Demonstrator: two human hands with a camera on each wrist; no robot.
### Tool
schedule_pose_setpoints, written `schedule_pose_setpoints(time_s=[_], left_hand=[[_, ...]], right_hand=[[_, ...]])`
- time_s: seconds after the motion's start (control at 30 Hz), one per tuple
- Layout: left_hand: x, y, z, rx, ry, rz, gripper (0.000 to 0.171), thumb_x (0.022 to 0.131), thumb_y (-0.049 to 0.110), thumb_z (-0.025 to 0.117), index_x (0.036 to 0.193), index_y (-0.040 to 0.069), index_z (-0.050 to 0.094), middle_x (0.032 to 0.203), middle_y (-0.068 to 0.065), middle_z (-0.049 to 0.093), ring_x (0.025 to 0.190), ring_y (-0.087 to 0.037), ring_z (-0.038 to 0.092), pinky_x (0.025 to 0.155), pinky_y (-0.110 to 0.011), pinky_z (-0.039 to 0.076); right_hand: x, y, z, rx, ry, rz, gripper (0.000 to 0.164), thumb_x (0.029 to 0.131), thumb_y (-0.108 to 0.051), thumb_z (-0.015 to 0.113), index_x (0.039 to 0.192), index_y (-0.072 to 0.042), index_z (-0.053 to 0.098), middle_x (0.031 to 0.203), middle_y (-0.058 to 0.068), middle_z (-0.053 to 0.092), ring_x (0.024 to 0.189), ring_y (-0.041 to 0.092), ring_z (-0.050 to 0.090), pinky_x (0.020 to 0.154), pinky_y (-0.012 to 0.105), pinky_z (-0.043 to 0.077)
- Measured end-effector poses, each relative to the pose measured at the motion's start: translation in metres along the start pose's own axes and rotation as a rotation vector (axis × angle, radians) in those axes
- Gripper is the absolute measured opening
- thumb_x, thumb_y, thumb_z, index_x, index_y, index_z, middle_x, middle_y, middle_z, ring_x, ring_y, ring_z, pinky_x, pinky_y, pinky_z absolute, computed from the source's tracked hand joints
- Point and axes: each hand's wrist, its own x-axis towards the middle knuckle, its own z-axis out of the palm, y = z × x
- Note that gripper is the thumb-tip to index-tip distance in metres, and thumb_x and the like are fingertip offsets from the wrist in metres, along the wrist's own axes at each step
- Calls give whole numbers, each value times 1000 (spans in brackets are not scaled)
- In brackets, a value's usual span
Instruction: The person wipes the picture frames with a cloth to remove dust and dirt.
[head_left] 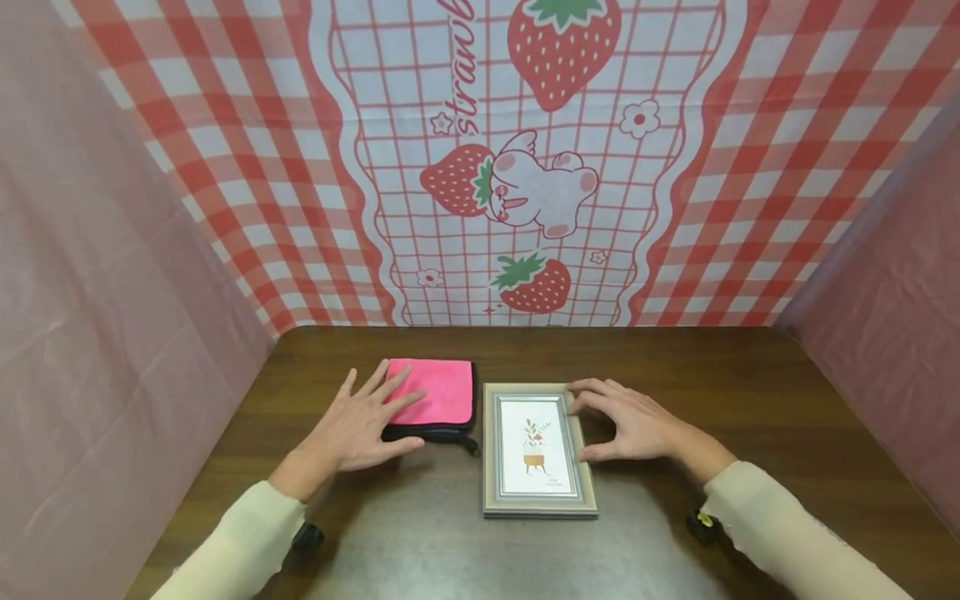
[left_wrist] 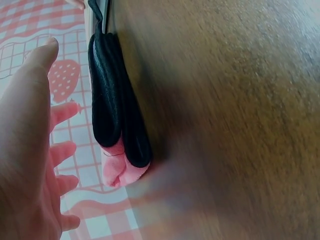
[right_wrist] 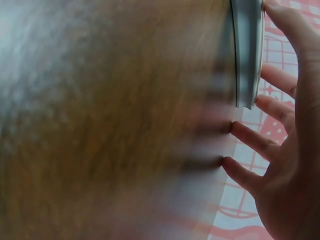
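Observation:
A folded pink cloth (head_left: pixel 450 392) with black edging and a small loop lies on the table. Its thick black folds (left_wrist: pixel 107 95) face the left wrist camera. My left hand (head_left: pixel 363 425) is spread over the cloth's left side, fingers apart, and the left wrist view shows it raised above the folds. To the right of the cloth, a picture frame (head_left: pixel 491 454) lies face up, showing a potted plant print. My right hand (head_left: pixel 637 421) is at its right edge, thumb and fingers apart. In the right wrist view, fingertips are right at the frame's side (right_wrist: pixel 247 55).
The brown wooden table (head_left: pixel 420 533) runs back to a red-and-white strawberry cloth (head_left: pixel 637 208) hanging upright. Pink curtains (head_left: pixel 112 333) stand along both sides. Small dark objects (head_left: pixel 702 527) show beneath each wrist.

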Motion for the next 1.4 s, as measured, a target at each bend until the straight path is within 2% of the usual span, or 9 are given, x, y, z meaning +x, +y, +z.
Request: schedule_pose_setpoints(time_s=[0.3,0.5,0.63,0.8,1.0,1.07,1.17,1.3,1.4], left_hand=[[1,2,-1,-12,-5,2,82,100,74,62,168,29,54,186,-9,37,175,-47,25,134,-83,21],[5,1,-5,-46,-27,-5,83,100,73,64,169,29,54,186,-11,37,175,-48,23,134,-85,19],[11,-4,-9,-71,-46,5,83,100,69,69,169,26,53,185,-14,38,174,-51,26,132,-86,20],[24,-7,-14,-102,-59,51,86,98,60,79,170,23,51,185,-17,36,172,-52,29,132,-85,22],[36,-3,-14,-167,-158,74,99,92,47,92,175,25,42,188,-17,29,174,-51,23,137,-79,20],[39,0,-13,-194,-206,59,102,90,42,94,176,27,40,189,-15,25,176,-49,22,138,-76,21],[42,2,-9,-222,-271,13,105,90,36,95,177,31,37,191,-11,21,177,-47,20,136,-75,29],[45,4,-6,-233,-310,-30,105,91,34,95,177,34,36,192,-7,18,177,-46,19,131,-75,38],[47,4,-6,-218,-311,-24,102,93,33,93,177,33,36,192,-8,20,177,-45,22,131,-75,39]], right_hand=[[3,1,0,45,-14,-3,54,87,-67,90,126,-33,74,167,6,59,138,30,61,106,60,54],[5,1,-4,60,-29,-12,55,87,-64,90,128,-30,75,167,9,58,138,31,61,106,60,55],[6,0,-7,53,-48,-16,56,88,-63,90,129,-28,76,167,10,58,137,31,61,106,60,55],[6,1,-11,47,-61,-6,55,88,-63,90,128,-28,76,167,11,58,136,31,61,105,60,55],[6,1,-13,53,-87,-6,54,89,-63,90,128,-27,76,168,12,57,138,34,61,107,62,55],[6,1,-13,58,-94,-9,53,89,-62,90,127,-27,76,168,13,57,139,35,61,107,63,55],[6,1,-13,61,-103,-12,53,89,-62,90,127,-27,76,168,13,57,139,36,61,107,64,55],[6,1,-12,58,-106,-19,53,88,-62,90,126,-28,75,167,13,57,139,36,61,107,63,55],[6,1,-13,55,-102,-32,53,88,-61,91,126,-28,75,166,14,58,139,37,62,106,63,55]])
